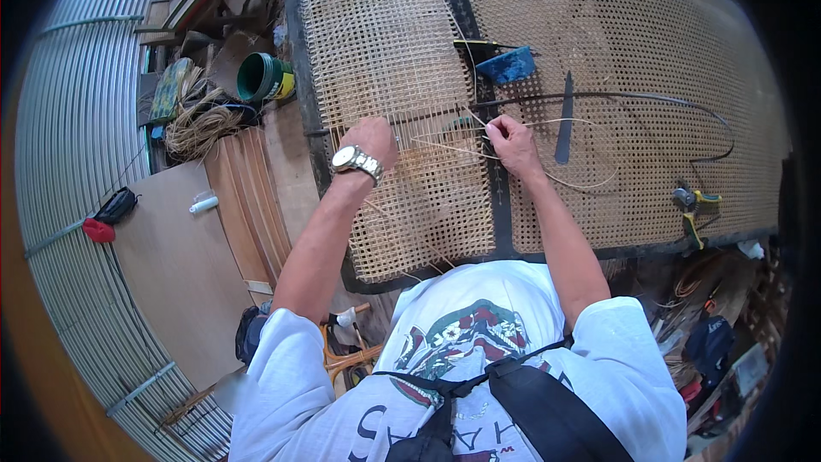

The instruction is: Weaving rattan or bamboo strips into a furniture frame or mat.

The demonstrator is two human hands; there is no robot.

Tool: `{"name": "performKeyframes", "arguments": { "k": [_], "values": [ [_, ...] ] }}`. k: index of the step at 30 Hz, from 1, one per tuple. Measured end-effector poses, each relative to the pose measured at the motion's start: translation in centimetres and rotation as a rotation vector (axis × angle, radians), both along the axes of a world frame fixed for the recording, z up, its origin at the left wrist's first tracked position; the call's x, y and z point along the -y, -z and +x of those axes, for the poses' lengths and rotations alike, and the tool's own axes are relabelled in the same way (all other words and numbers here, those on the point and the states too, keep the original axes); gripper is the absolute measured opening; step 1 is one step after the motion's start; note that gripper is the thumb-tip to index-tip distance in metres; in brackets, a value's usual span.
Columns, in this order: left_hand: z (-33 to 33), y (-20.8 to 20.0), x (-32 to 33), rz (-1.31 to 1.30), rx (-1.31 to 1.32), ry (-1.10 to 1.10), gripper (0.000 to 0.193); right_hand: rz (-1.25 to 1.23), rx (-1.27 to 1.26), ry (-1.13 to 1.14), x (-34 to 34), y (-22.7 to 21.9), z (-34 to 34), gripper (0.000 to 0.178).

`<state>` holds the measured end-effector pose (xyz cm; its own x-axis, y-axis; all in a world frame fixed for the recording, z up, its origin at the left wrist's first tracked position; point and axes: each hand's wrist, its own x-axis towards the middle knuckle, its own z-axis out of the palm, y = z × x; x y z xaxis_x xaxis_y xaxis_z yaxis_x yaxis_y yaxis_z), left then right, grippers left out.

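A dark frame point(505, 222) holds woven cane mesh, with a narrower panel point(376, 26) at left and a wider one point(684, 51) at right. Across the narrow panel runs a looser band where the weave is thin. My left hand point(371, 140), a watch on its wrist, rests closed on the left of that band; its fingertips are hidden. Over the dark middle bar, my right hand point(513, 145) pinches a thin cane strand point(453, 149). The strand stretches leftward over the band, and a loose loop point(614, 175) curls right of my wrist.
On the wide panel lie a blue scoop-shaped piece point(509, 66), a dark pointed strip point(564, 124), a long thin dark rod point(650, 96) and yellow-handled pliers point(697, 198). Left of the frame stand a green bucket point(256, 77), a bundle of cane point(205, 130) and wooden boards point(171, 257).
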<state>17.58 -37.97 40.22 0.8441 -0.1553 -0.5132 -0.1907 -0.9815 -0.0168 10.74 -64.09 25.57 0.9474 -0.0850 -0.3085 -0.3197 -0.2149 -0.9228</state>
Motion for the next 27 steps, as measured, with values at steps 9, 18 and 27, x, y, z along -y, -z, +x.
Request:
{"name": "performKeyframes", "arguments": {
  "k": [9,18,27],
  "values": [
    [-0.4,2.4,-5.8,-0.445,-0.100,-0.221,0.032,0.013,-0.018,-0.017,0.3,-0.6,0.1,0.020],
    [-0.2,2.2,-4.9,-0.341,-0.036,-0.155,0.029,-0.035,-0.018,-0.010,-0.1,-0.2,0.0,0.021],
    [0.5,1.6,-2.9,-0.239,-0.042,-0.075,0.025,-0.057,0.024,0.007,-0.1,-0.1,0.0,0.020]
  ]
}}
